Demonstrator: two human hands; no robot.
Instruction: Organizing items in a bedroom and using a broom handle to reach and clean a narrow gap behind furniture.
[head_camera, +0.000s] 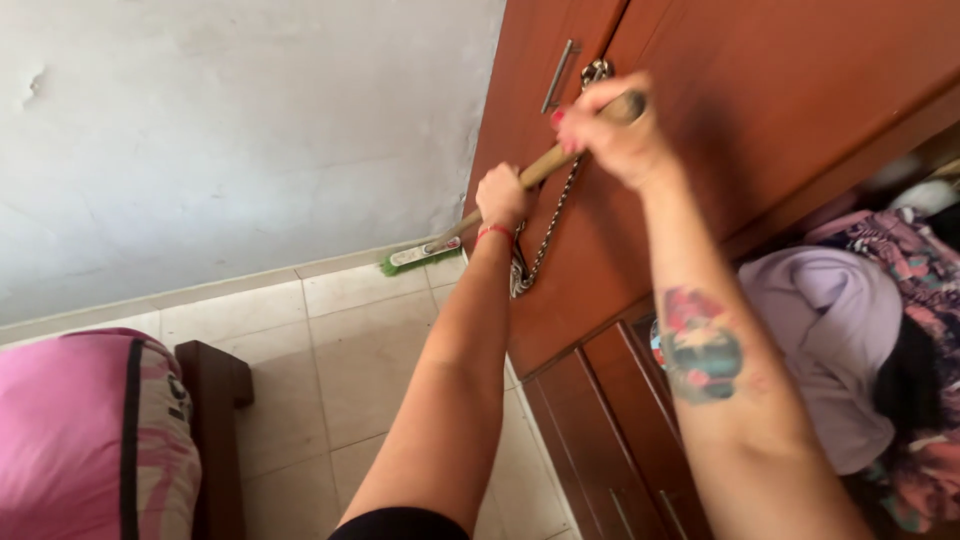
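Note:
A broom with a wooden handle (546, 163) slants from upper right down to its green-bristled head (420, 257), which rests on the tiled floor where the wall meets a wooden wardrobe. My left hand (500, 197) grips the handle partway down; a red band circles that wrist. My right hand (612, 130) is closed around the handle's top end, in front of the wardrobe door.
The brown wardrobe (760, 90) fills the right side, with a metal chain (548, 232) hanging from its door handle and drawers (610, 440) below. Clothes (840, 340) bulge from an open compartment at right. A pink pillow (80, 440) on a dark wooden bed frame (215, 420) lies at lower left.

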